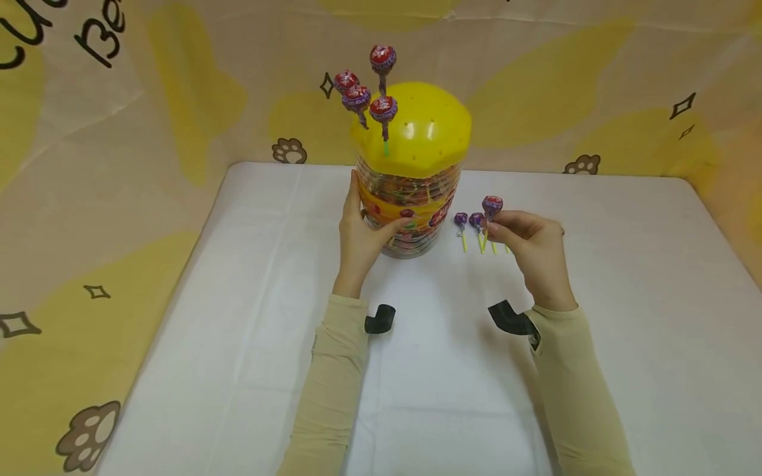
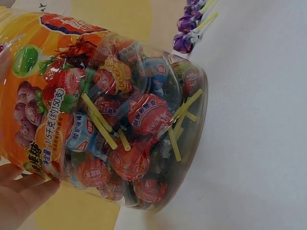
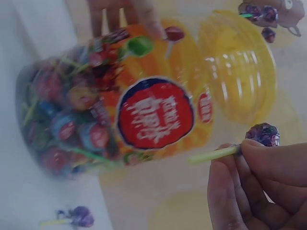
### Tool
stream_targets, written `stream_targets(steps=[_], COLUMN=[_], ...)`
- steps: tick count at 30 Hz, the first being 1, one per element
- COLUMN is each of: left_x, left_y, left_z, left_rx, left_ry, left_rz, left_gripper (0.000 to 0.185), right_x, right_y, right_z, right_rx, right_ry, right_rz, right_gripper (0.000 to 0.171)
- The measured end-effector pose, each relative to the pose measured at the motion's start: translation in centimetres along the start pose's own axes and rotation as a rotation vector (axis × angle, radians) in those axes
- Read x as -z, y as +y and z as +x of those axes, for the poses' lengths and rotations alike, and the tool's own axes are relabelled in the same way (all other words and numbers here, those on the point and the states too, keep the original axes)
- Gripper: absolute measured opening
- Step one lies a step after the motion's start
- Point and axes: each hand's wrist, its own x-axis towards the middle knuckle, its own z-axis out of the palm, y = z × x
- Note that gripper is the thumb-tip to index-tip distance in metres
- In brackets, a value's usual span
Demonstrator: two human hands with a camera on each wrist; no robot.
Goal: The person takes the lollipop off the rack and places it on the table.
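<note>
A clear plastic jar of wrapped lollipops stands on the table under a yellow domed lid dotted with small holes. Several purple-and-red lollipops stand up from the lid's left part. My left hand grips the jar's lower left side, its thumb across the front label. To the jar's right, my right hand pinches a purple-wrapped lollipop between thumb and fingers. In the right wrist view, the yellow stick of that lollipop points toward the jar, apart from it.
Several purple lollipops lie in a row on the white tabletop, right of the jar and partly behind my right hand. A yellow patterned cloth hangs behind the table. Black curved pieces stick out at both wrists.
</note>
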Motion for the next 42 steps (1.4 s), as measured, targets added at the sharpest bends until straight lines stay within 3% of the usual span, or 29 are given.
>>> stream_targets(steps=[10,22,42], left_x=[-0.1,0.1,0.0], left_y=[0.1,0.2,0.1], left_z=[-0.1,-0.2,-0.1], left_rx=[-0.003,-0.001,-0.006], left_ry=[-0.005,-0.006,0.001], left_rz=[-0.007,-0.016,-0.004], left_gripper=[0.107,0.105,0.106], right_x=[1.2,2.8,2.9], right_y=[2.8,7.4,8.8], right_z=[0.0,0.9,1.1], right_rx=[-0.132,-0.322,-0.364], right_ry=[-0.085,-0.280,-0.265], right_rz=[-0.190,-0.267,-0.355], right_gripper=[0.026,0.030,0.028])
